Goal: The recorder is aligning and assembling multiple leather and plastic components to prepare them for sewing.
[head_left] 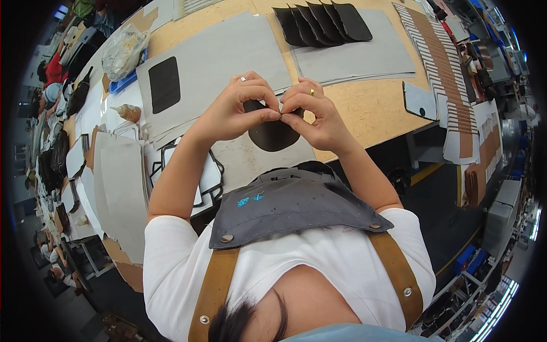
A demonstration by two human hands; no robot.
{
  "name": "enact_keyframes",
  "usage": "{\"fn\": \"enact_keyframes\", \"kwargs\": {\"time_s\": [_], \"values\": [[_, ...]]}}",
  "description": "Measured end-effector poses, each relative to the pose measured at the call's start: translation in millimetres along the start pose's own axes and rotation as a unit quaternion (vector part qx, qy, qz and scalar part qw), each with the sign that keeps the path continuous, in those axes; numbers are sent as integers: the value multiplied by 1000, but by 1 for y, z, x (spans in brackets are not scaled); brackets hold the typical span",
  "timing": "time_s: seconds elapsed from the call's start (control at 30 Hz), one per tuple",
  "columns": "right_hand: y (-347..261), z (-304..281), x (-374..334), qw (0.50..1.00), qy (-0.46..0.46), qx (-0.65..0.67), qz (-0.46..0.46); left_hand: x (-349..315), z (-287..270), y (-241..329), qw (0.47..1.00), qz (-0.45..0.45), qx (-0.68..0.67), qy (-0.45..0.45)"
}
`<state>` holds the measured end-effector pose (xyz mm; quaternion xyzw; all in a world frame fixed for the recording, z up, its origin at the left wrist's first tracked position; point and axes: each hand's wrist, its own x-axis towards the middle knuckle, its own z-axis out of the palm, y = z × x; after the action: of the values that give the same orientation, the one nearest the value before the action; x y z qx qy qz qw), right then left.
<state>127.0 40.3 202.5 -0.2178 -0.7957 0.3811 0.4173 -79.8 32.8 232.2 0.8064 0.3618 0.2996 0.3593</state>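
My left hand (242, 108) and my right hand (314, 114) meet in front of my chest above the table edge. Both pinch the top edge of a dark, rounded leather piece (272, 137) that hangs down between them. Thumbs and forefingers press together at the middle of its edge. There is a ring on each hand. My fingers hide the upper part of the piece.
A wooden worktable (370, 102) carries grey sheets (222, 51), a row of overlapping dark leather pieces (322, 23), one dark rectangular piece (164, 84), a plastic bag (122, 51) and stacked striped strips (450, 74). More grey sheets (119, 194) lie at my left. Other people sit at the far left.
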Motion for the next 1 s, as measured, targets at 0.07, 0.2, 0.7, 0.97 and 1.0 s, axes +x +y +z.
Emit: {"fn": "enact_keyframes", "kwargs": {"time_s": [0.07, 0.2, 0.7, 0.97, 1.0], "values": [[-1, 2, -1, 999, 3, -36, 4, 0, 1, -4, 1000, 1, -21, -13], [-5, -10, 2, 997, -38, -70, 1, 0, 1, -6, 998, 15, -62, -15], [-3, -14, 5, 994, -74, -74, 12, 1, 2, -5, 1000, 21, 10, 9], [24, -16, -12, 977, 25, 174, 119, -14, -6, -31, 937, -127, -319, 60], [24, -15, -13, 976, 24, 171, 134, -14, -5, -30, 937, -128, -319, 59]]}}
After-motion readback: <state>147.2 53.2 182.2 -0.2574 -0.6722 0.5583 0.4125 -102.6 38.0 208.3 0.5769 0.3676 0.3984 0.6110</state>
